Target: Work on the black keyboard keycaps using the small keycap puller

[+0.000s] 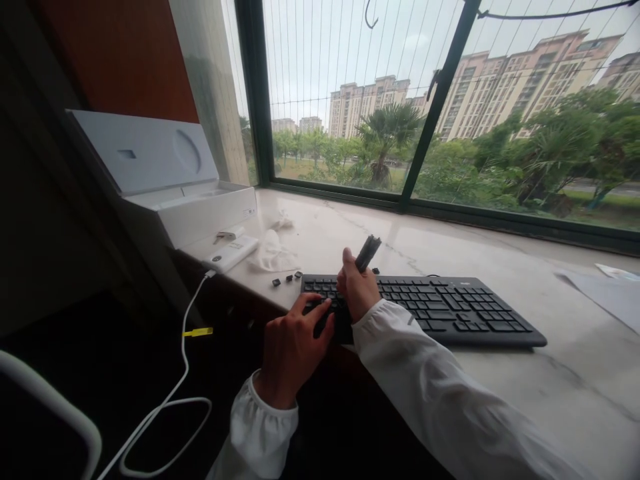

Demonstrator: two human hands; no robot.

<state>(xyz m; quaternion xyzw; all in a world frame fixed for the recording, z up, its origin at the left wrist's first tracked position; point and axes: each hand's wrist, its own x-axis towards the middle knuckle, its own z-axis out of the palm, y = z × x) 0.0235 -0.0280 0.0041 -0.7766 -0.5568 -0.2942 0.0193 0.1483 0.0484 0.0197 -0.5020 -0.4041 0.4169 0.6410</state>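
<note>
A black keyboard (450, 307) lies on the marble-patterned counter, its left end partly hidden by my hands. My right hand (357, 287) is closed around a black stick-like tool (369, 252), which points up and away with its notched end. Its kind is not clear, and its lower part is hidden in the fist. My left hand (297, 330) rests at the keyboard's front left corner, fingers spread and touching the keys, with the thumb apart from the index finger. Several loose black keycaps (277, 283) lie by the keyboard's left edge, and another (375, 271) sits behind it.
Crumpled white tissue (274, 253) lies left of the keyboard. Beyond it are a white power bank (233, 253) with a white cable (187, 360) plugged in, and an open white box (205, 213). Papers (605, 293) lie at the right. A window frame (330, 192) borders the counter's back.
</note>
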